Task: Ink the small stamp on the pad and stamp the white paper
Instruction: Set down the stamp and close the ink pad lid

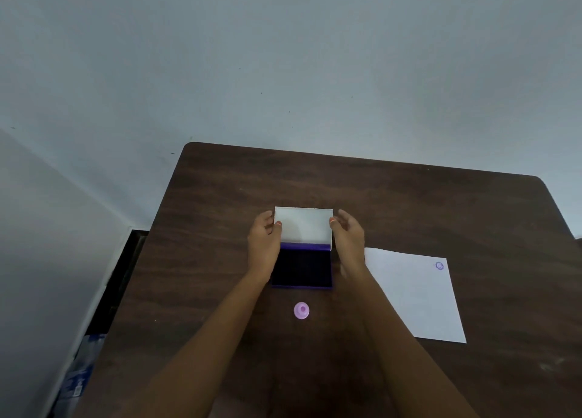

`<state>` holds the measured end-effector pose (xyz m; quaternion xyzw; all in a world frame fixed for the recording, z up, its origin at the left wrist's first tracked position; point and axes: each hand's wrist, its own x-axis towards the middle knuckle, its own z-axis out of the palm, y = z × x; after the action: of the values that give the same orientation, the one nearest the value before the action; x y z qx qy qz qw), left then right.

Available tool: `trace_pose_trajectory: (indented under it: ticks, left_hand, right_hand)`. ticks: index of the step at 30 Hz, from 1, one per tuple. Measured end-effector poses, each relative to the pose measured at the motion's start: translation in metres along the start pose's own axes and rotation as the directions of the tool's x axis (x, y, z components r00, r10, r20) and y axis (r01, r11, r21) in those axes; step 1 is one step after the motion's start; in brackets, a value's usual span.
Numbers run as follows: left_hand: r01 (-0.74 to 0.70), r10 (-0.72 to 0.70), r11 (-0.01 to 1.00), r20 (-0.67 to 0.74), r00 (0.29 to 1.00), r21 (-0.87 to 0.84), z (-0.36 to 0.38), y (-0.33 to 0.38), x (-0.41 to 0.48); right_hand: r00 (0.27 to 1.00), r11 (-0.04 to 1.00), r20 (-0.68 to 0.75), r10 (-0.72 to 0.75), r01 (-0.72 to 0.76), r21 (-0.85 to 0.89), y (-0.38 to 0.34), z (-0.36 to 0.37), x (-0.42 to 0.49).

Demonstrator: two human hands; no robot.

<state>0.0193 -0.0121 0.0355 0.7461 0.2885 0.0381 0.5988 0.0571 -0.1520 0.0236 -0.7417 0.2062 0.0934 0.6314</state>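
- The left hand (263, 244) and right hand (348, 239) hold the ink pad (302, 268) lid (304, 225) by its 2 sides, fingers lightly curled.
- The small stamp (301, 310) sits alone near the pad.
- The white paper (412, 298) lies to the right, with 1 mark (439, 265).
- The lid could flop shut, or ink could get on fingers.
- The mark is too tiny to read.

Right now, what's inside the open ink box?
The ink box holds a dark purple pad, with nothing lying on it. Its white lid stands open, held by both hands. What's behind the lid is hidden.
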Motion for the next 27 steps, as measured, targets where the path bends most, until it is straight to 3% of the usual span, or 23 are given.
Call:
trace_pose_trajectory:
  ticks: [6, 12, 20, 27]
  left_hand:
    - [-0.178, 0.180, 0.976, 0.002, 0.984, 0.125, -0.021, 0.000, -0.015]
    - [-0.239, 0.243, 0.958, -0.002, 0.970, 0.161, -0.032, -0.009, -0.044]
    - [-0.258, 0.225, 0.917, 0.141, 0.964, 0.304, -0.041, -0.043, -0.064]
    - [-0.322, 0.262, 0.832, 0.192, 0.946, 0.452, -0.038, -0.061, -0.073]
  right_hand:
    - [0.935, 0.903, 0.003, -0.355, 0.344, -0.256, 0.004, -0.016, -0.020]
    - [0.933, 0.897, 0.015, -0.360, 0.350, -0.271, 0.017, -0.026, -0.049]
    - [0.917, 0.850, 0.052, -0.396, 0.387, -0.358, 0.047, -0.032, -0.079]
    - [0.903, 0.753, 0.093, -0.419, 0.403, -0.521, 0.068, -0.028, -0.089]
